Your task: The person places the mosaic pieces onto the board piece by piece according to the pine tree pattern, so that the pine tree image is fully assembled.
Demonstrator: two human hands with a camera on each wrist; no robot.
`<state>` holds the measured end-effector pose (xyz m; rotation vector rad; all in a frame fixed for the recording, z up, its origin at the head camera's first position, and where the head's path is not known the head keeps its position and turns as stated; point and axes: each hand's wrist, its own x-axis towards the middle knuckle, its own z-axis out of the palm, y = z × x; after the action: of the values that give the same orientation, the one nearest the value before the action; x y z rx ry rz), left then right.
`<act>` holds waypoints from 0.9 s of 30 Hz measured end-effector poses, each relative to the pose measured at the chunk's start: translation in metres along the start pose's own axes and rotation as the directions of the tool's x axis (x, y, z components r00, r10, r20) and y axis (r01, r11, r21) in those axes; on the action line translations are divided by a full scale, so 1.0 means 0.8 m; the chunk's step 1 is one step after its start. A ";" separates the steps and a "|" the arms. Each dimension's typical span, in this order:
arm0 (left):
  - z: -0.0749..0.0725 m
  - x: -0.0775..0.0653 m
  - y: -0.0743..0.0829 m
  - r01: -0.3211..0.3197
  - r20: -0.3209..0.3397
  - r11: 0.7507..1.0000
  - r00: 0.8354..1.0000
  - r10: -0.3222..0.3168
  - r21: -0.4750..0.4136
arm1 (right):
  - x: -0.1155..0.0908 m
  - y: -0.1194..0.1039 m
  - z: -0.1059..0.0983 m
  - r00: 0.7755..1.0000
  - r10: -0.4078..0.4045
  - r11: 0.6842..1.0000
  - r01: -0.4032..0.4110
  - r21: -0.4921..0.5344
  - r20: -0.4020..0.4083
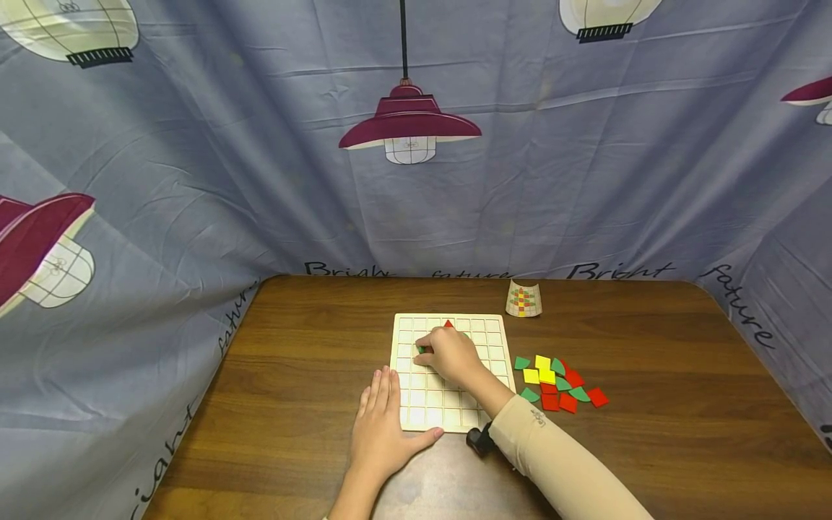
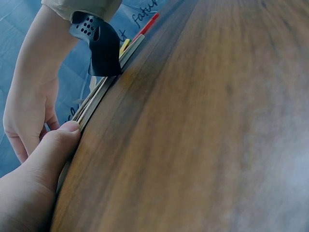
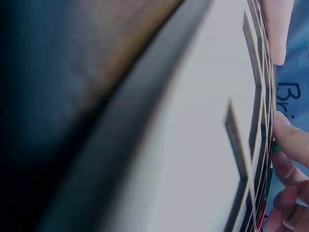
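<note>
"Where is the green piece [image 1: 421,350]?"

"Pinched between the thumb and forefinger of your right hand [image 1: 448,354], at the surface of the gridded board [image 1: 416,399], left of its middle. Your hand hides most of it, so its shape can't be told."

"And the left hand [image 1: 377,437]?"

"It holds nothing in its grip. Your fingers lie straight against the board's left edge, and your thumb stretches out to touch the near edge."

"Anything set on the grid?"

"A red triangle [image 1: 448,323] shows just beyond your right hand, near the far edge."

"What about the other pieces?"

"They lie in a loose cluster on the counter [image 1: 312,361], just right of the board: yellow squares [image 1: 531,376], red pieces [image 1: 598,397] and green pieces [image 1: 522,363], some overlapping."

"Farther out?"

"You have a curved pattern card [image 1: 523,300] near the counter's far edge, and behind it a blue-grey curtain [image 1: 260,144] printed with lamps."
</note>
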<state>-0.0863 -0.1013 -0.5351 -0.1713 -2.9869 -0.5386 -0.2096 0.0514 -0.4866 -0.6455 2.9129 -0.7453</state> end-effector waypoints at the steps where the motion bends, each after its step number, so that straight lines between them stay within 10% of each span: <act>1: 0.000 0.000 0.000 -0.001 -0.002 1.000 1.000 0.001 0.000 | 0.001 0.000 0.001 1.000 -0.002 1.000 0.003 -0.003 0.004; 27: 0.001 0.000 -0.001 0.001 0.001 1.000 1.000 -0.001 -0.009 | -0.007 0.008 0.002 0.993 -0.114 0.989 0.117 -0.090 0.031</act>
<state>-0.0867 -0.1017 -0.5360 -0.1709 -2.9859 -0.5527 -0.2066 0.0580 -0.4911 -0.8325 2.9208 -0.6116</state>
